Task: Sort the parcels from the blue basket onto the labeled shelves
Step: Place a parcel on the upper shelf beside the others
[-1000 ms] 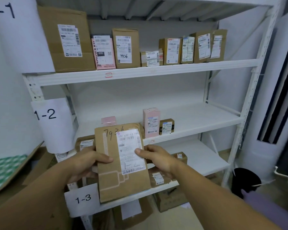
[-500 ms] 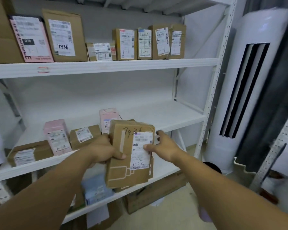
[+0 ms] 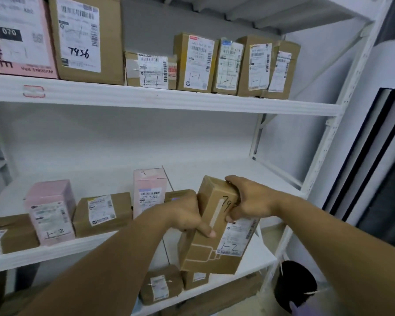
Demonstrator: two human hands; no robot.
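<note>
I hold a tall brown cardboard parcel [image 3: 211,245] in both hands, in front of the middle shelf [image 3: 233,176]. Its white label reads "1-2" and "79.." is handwritten near the top. My left hand [image 3: 187,215] grips its left side, thumb across the front. My right hand [image 3: 249,199] grips its top right corner, fingers curled over the top. The parcel is tilted, its top leaning towards the shelf. The blue basket is out of view.
The middle shelf holds two pink boxes [image 3: 51,210] and brown parcels [image 3: 103,213] on its left half. The top shelf [image 3: 169,101] carries a row of labeled parcels. Small parcels [image 3: 161,286] lie on the lower shelf. A white upright [image 3: 326,142] and a black bin [image 3: 294,286] stand at right.
My view has moved closer to the shelves and to the right. The parcel has tilted and risen toward the middle shelf. My right hand went from the label to the parcel's top corner.
</note>
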